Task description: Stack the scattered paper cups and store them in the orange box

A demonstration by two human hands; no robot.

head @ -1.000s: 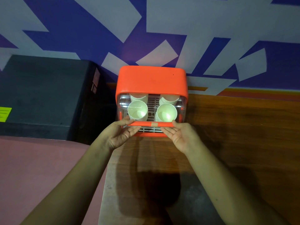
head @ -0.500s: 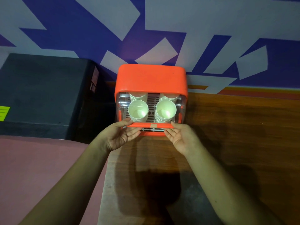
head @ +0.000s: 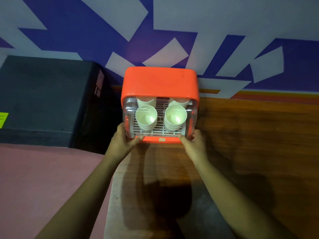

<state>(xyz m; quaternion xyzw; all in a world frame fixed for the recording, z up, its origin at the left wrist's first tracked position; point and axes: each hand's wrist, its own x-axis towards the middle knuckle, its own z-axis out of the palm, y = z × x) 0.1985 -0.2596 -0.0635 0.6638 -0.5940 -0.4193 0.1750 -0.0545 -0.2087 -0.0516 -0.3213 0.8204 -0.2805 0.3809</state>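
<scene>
- Your left hand and right hand each curl round a lower corner of the lid, gripping it.
- The box sits straight ahead against the wall, equally near both hands.
- Four stacks of matte paper cups stand inside on a slotted white rack, behind clear, glossy, rounded plastic.

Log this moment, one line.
left hand grips clear door | right hand grips it | four cup stacks inside orange box
</scene>
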